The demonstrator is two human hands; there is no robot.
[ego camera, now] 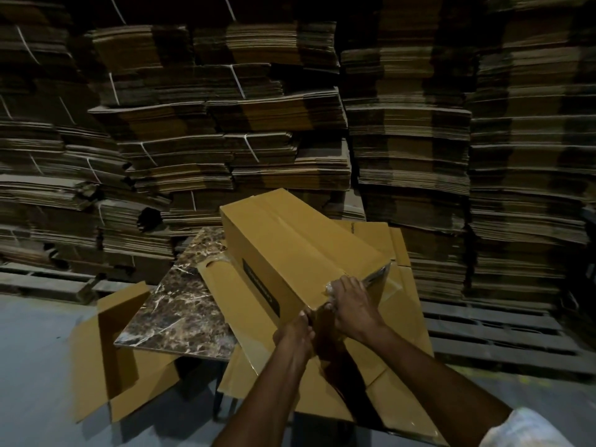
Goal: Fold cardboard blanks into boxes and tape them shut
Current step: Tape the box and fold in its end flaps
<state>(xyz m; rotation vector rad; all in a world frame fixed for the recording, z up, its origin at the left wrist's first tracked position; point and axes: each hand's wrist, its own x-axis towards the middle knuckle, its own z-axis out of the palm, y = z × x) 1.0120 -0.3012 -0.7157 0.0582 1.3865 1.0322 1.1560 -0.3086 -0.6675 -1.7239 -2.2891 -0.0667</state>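
**Item: box (300, 250), 1 pc, taping in progress**

- Loc: lies long-side down on flat blanks (403, 321), which overlap the marble-top table (174, 314). Near end tipped toward the wearer. Top seam looks glossy, prob. already taped.
- R hand (350, 306): fingers curled over near top corner, pinching crinkled clear tape (377, 275). A shiny strip runs from that hand along the near edge to the rt corner.
- L hand (298, 332): fingers curled round the near end edge just below R hand, gripping the box. Whether it also touches tape: can't tell. Tape roll/dispenser: not visible.
- Step (est.): wrapping the seam tape over the near end and smoothing it down.
- Method notes (judgement):
  - L hand to brace the box so it won't slide on the slick blanks.
  - Pull the strip taut before laying it; it's already wrinkled at the corner, so flatten from the seam outward.
  - Press firmly over the edge, then down the end face, to stop lifting.
  - Check the flaps meet flush before final press.
- Nearby: open box (106, 359) on the floor at left; stacks (225, 124) of bundled blanks behind; pallet (503, 337) at right.
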